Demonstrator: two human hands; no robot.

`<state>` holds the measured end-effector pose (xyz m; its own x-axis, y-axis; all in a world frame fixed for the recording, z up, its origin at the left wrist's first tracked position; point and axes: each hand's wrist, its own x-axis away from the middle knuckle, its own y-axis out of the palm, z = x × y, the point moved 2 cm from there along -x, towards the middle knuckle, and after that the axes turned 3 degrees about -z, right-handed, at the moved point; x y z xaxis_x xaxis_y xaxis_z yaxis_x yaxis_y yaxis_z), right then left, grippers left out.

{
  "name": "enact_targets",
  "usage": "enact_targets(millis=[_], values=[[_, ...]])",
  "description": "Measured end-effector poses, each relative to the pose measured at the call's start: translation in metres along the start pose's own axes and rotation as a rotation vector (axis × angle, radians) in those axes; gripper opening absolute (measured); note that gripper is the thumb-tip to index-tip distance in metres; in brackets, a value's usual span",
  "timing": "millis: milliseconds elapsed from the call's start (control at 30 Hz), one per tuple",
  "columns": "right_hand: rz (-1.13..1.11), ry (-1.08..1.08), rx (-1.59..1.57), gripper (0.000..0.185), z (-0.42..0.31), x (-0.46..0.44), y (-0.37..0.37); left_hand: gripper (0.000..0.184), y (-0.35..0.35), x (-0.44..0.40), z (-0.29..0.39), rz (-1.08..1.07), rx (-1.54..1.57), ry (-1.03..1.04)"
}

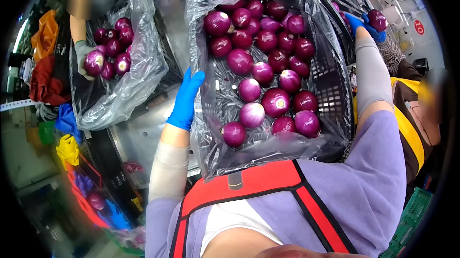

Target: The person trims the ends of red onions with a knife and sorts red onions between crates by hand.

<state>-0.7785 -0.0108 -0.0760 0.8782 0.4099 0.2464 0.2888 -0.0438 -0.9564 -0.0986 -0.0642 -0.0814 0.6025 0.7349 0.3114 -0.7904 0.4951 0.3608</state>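
My left hand (188, 99), in a blue glove, lies against the left side of a black crate (334, 99) lined with clear plastic (211, 155). Its fingers are stretched out, touching the liner's edge. Several peeled red onions (276, 102) lie inside the crate. My right hand (356, 23), also blue-gloved, reaches past the crate's far right side, near onions in another lined crate. Its fingers are small and partly hidden, so I cannot make out a grip. Close beside it, a co-worker's blue-gloved hand (378, 35) holds a red onion (378, 19).
On the left, another person's gloved hand (82, 59) holds an onion in a second plastic-lined crate (120, 109). A metal surface (143, 145) runs between the crates. Coloured gloves (69, 150) hang at far left. A green crate (411, 222) stands at lower right.
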Motion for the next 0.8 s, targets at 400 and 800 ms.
enact_targets(millis=[400,800], values=[[0.075,-1.391,0.028,0.064,-0.283,0.309,0.107,0.064,-0.013,-0.012,-0.018,0.029,0.040,0.022],[-0.017,-1.239,-0.119,0.084,-0.278,0.329,0.128,0.063,-0.036,-0.031,-0.038,-0.050,0.188,-0.087]])
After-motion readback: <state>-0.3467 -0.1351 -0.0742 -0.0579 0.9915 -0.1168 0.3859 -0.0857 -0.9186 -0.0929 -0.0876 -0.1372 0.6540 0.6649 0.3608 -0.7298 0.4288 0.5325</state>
